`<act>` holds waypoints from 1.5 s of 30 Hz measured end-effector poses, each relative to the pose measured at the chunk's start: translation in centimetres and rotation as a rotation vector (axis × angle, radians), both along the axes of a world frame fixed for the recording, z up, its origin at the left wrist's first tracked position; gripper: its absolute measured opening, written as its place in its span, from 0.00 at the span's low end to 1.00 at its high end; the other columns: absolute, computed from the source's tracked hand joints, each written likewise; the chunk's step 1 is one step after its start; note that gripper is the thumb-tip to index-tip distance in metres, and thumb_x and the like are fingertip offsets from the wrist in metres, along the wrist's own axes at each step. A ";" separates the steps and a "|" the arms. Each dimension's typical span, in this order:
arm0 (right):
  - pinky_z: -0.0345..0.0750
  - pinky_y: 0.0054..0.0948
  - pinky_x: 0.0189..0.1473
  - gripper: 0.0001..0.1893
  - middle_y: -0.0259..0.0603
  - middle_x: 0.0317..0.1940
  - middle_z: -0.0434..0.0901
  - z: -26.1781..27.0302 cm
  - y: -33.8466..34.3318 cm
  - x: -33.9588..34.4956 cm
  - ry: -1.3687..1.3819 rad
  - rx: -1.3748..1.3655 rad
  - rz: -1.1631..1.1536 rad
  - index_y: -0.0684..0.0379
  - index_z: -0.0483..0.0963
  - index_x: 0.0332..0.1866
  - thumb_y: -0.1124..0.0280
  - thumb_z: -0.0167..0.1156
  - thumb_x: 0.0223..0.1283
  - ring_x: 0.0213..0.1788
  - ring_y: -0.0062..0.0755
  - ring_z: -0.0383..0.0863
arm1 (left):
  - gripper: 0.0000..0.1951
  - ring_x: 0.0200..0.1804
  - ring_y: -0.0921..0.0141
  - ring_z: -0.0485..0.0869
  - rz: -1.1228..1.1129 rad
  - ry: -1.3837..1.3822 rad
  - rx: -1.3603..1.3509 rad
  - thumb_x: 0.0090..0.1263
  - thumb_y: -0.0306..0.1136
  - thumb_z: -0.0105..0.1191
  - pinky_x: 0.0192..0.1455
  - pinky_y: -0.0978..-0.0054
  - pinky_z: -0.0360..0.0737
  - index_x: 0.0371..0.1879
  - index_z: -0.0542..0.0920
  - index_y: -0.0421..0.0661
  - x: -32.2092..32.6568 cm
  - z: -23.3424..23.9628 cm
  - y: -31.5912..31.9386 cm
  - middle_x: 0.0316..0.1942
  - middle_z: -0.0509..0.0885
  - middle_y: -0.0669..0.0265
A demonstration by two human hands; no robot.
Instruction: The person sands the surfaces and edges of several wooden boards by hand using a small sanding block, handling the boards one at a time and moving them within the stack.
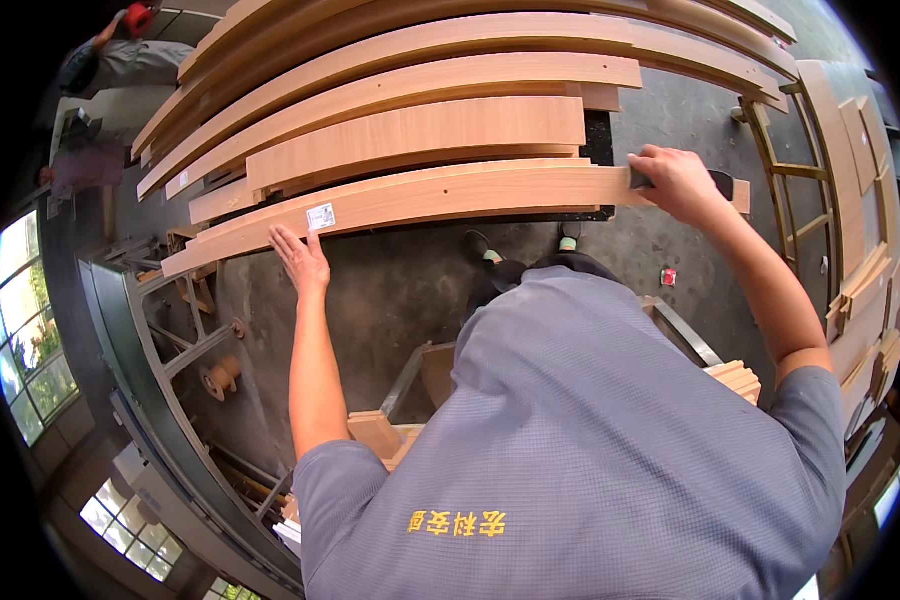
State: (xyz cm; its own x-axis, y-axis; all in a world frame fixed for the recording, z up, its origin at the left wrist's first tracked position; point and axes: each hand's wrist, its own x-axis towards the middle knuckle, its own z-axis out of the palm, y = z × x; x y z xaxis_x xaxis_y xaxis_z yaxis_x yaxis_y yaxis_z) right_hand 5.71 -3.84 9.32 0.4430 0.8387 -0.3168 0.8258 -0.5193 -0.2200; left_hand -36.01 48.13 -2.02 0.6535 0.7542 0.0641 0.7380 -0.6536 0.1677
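Note:
A long wood-grain board (510, 189) lies across in front of me, the nearest of several. It has a small hole and, towards its left end, a white printed label (320, 217). My left hand (305, 261) rests flat with fingers apart along the board's near edge, just beside the label. Close to the board's right end, my right hand (679, 176) grips a dark block-like hand tool (722, 184) that sits over the board's face. The fingers hide the tool's middle, and its exact kind cannot be told.
More boards (435, 131) lie beyond on a dark support (598, 139). A metal-framed machine (112, 322) and an orange spool (221, 376) are left. To the right stand a yellowish metal rack (795, 171) and stacked panels (855, 202). Another person (131, 64) is at upper left.

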 end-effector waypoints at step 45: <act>0.82 0.40 0.59 0.26 0.34 0.62 0.82 -1.7 -24.0 5.6 0.005 0.279 -0.507 0.54 0.81 0.63 0.64 0.74 0.58 0.56 0.47 0.86 | 0.43 0.88 0.58 0.49 -1.341 0.112 -0.222 0.73 0.46 0.59 0.88 0.55 0.47 0.82 0.58 0.38 29.0 4.7 -42.0 0.86 0.54 0.53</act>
State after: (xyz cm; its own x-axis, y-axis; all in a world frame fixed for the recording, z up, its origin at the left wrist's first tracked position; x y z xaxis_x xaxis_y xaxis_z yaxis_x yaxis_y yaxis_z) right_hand 11.29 -27.83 7.64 0.8102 0.5744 -0.1172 0.4878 -0.7715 -0.4085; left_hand -6.97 6.13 2.72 0.8791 -0.4705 -0.0759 -0.4198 -0.8400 0.3438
